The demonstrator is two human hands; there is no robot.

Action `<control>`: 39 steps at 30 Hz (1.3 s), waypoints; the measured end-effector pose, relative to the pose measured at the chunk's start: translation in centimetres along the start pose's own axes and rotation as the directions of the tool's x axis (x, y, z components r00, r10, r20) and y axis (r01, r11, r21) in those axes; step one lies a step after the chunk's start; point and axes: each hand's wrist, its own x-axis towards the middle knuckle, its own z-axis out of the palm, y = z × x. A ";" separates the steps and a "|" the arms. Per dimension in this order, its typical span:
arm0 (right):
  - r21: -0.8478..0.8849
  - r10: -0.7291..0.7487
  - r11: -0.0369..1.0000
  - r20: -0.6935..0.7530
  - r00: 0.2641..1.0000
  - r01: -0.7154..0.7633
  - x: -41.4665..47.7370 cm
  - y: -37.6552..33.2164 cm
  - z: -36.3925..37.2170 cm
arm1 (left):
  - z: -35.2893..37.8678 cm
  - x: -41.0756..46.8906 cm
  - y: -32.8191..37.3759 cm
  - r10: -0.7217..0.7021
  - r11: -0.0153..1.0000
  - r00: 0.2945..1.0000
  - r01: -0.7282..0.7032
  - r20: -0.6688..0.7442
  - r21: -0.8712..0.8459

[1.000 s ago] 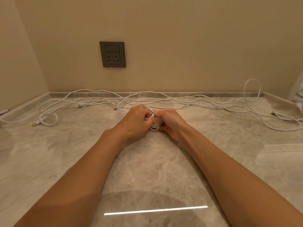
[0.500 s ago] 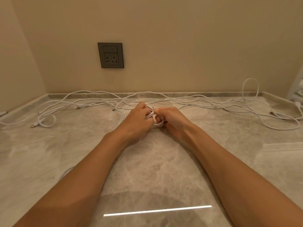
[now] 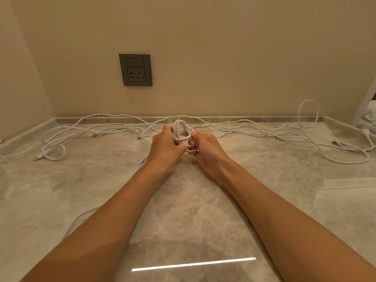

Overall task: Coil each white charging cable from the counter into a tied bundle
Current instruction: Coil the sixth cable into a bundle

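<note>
While loose cables (image 3: 254, 130) sprawl behind, left hand (image 3: 165, 146) and right hand (image 3: 205, 148) each grip the coiled cable (image 3: 182, 131)

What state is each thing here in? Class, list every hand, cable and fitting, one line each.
left hand: grips the coiled cable.
right hand: grips the same coil lower down.
coiled cable: wound into small loops, held between both hands; whether tied, cannot tell.
loose cables: uncoiled, sprawled along the back of the counter.
wall socket: nothing plugged in.
</note>
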 end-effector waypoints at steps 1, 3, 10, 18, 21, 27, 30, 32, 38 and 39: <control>0.029 0.016 0.999 -0.002 1.000 -0.016 0.0 -0.1 0.0 | -0.1 0.0 -0.1 0.040 0.997 0.999 -0.040 -0.004 0.062; 0.098 0.060 0.994 -0.012 0.998 -0.058 0.0 -0.3 0.0 | -0.2 0.1 -0.2 0.107 0.973 0.994 -0.110 0.025 0.202; 0.318 0.113 0.945 -0.086 0.990 -0.080 -0.6 -1.2 -0.2 | -0.5 0.5 0.3 -0.011 0.971 0.960 -0.056 0.279 0.232; -0.013 0.031 0.999 -0.088 0.996 -0.033 -0.7 -1.0 0.2 | -1.6 0.4 0.4 0.005 0.993 0.963 -0.037 0.268 0.114; -0.113 0.015 0.993 -0.093 0.996 -0.026 -0.6 -0.6 0.4 | -1.8 0.9 0.6 -0.057 0.991 0.998 0.059 0.017 -0.117; -0.010 0.042 0.999 -0.083 0.996 -0.043 -0.7 -0.6 0.4 | -1.2 0.6 0.3 -0.027 0.991 1.000 0.025 -0.016 -0.128; -0.032 0.011 0.999 0.011 1.000 -0.011 -0.8 -0.6 0.1 | -1.1 0.9 0.1 -0.047 0.989 0.999 0.049 0.021 -0.142; -0.046 0.006 0.999 0.033 0.999 -0.004 -0.7 -0.7 0.1 | -1.1 1.0 0.1 -0.057 0.986 0.998 0.061 0.032 -0.157; -0.089 0.051 0.995 0.007 0.999 -0.050 -0.7 -0.9 0.5 | -1.0 1.1 0.0 -0.100 0.981 0.995 0.101 0.012 -0.167; -0.082 0.054 0.995 0.018 0.998 -0.052 -0.8 -0.9 0.5 | -1.0 1.1 0.0 -0.101 0.980 0.995 0.100 0.001 -0.172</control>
